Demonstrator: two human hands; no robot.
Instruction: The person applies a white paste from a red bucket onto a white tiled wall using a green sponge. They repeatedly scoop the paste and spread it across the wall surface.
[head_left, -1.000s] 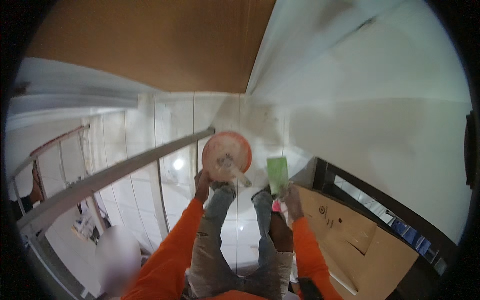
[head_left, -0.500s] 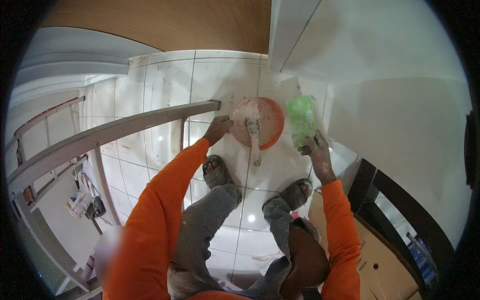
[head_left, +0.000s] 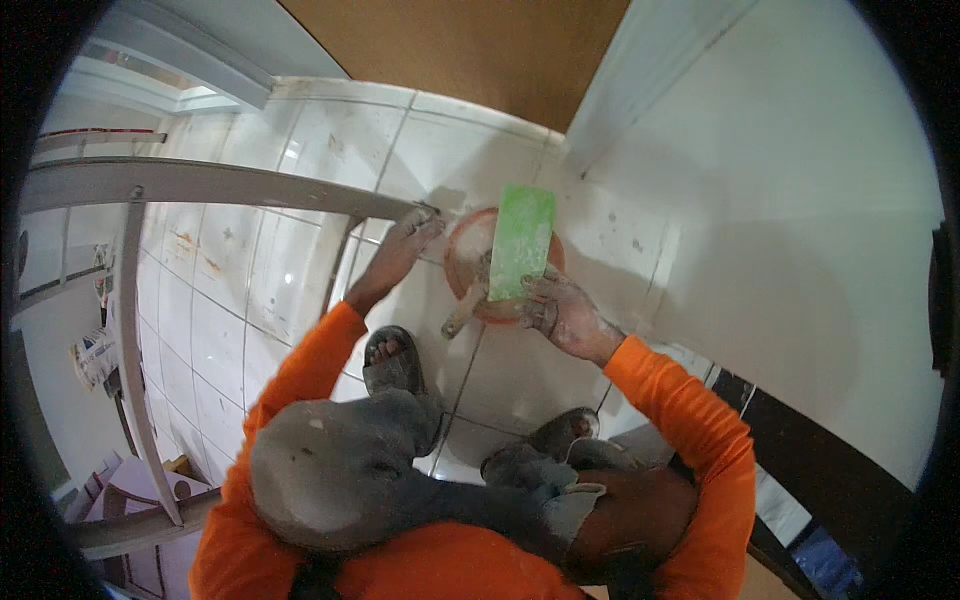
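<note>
My right hand (head_left: 568,312) grips a green rectangular plastering float (head_left: 524,235), smeared with white, at its near end. The float is above an orange-red bucket (head_left: 463,243) on the tiled floor, covering part of its mouth. Pale material coats the bucket's inside. A tool with a whitish handle (head_left: 462,314) leans out over the near rim; its working end is mostly hidden under the float. Left of the bucket, my left hand (head_left: 408,243) has its fingers curled at the end of a grey metal ladder (head_left: 270,190). White residue marks both hands.
The ladder's rails and rungs run along my left side. A brown wooden panel (head_left: 470,50) stands ahead, and a white wall (head_left: 790,230) rises on the right. A dark frame (head_left: 830,480) is at the lower right. My sandalled feet (head_left: 395,360) are near the bucket.
My right hand has brought the float left, from beside the bucket to over it. My left hand has left the bucket's rim for the ladder's end. The tool's handle now slants left. My view has turned.
</note>
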